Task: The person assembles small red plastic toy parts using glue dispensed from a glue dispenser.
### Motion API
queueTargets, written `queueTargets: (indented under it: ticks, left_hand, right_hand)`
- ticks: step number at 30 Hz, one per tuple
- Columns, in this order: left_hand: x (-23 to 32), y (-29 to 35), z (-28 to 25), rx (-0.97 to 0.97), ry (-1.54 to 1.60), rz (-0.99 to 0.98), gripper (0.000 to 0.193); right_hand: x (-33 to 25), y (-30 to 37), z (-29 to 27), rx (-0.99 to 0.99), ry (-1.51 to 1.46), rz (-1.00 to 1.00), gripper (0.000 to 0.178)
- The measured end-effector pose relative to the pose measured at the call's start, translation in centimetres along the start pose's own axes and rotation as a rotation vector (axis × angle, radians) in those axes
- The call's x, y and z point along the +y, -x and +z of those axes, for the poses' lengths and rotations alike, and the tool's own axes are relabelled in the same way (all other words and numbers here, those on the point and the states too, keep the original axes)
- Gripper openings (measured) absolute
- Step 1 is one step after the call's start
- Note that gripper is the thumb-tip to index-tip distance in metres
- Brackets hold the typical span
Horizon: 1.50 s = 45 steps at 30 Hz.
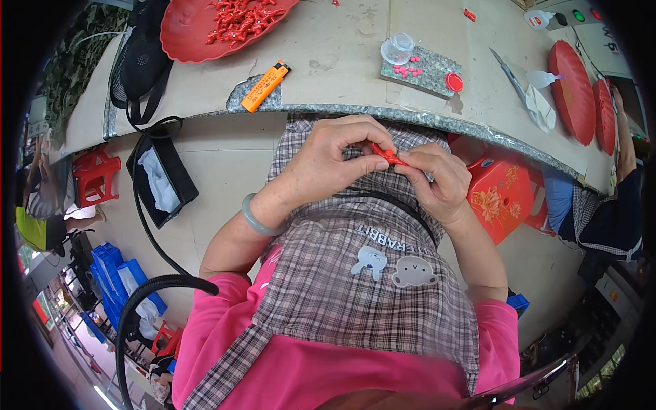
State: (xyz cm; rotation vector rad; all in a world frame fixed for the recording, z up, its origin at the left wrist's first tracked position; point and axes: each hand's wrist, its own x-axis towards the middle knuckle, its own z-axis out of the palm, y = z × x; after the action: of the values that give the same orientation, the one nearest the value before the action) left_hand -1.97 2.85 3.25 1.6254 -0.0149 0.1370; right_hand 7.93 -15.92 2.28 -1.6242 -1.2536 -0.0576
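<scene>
A small glossy red figurine point(389, 156) is pinched between both hands, in front of the table edge and above my plaid apron. My left hand point(338, 156) grips its left end with thumb and fingertips. Thumb and fingers of my right hand point(436, 179) close on its right end. The fingers hide part of its shape. Ahead on the table, a granite slab point(430, 76) bears small pink pieces point(408, 71), a clear plastic cup point(398, 49) and a round red cap point(454, 83). Many similar red figurines point(246, 19) lie heaped in a red dish point(191, 51) at the far left.
An orange lighter point(266, 86) lies near the table edge. At right are a grey knife-like tool point(507, 72), a white tissue point(540, 109), a small white bottle point(542, 78) and red trays point(572, 92). A black bag point(142, 58) rests at left; red stools point(497, 195) stand below.
</scene>
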Motion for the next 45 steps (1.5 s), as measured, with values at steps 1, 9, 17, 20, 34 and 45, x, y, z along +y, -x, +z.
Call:
queueTargets:
  ticks: [1, 9, 17, 20, 34, 45]
  left_hand:
    - [0.1, 0.0, 0.0, -0.002, -0.061, 0.047, 0.018]
    - [0.8, -0.2, 0.0, 0.005, -0.210, 0.212, 0.017]
    - [0.7, 0.2, 0.4, 0.035, -0.301, 0.385, 0.015]
    - [0.7, 0.2, 0.5, 0.048, -0.307, 0.419, 0.014]
    - [0.8, 0.3, 0.9, 0.042, -0.306, 0.355, 0.013]
    - [-0.5, 0.1, 1.1, 0.076, -0.025, 0.092, 0.013]
  right_hand:
    - [0.0, 0.0, -0.1, 0.000, 0.000, 0.001, 0.021]
    - [-0.1, 0.2, -0.3, -0.012, 0.064, -0.082, 0.024]
    - [-0.3, 0.0, -0.4, -0.015, 0.108, -0.198, 0.030]
    - [-0.4, 0.1, -0.4, -0.028, 0.116, -0.215, 0.033]
    - [0.2, 0.8, 0.1, -0.006, 0.081, -0.203, 0.032]
    - [0.1, -0.3, -0.1, 0.002, -0.058, 0.027, 0.020]
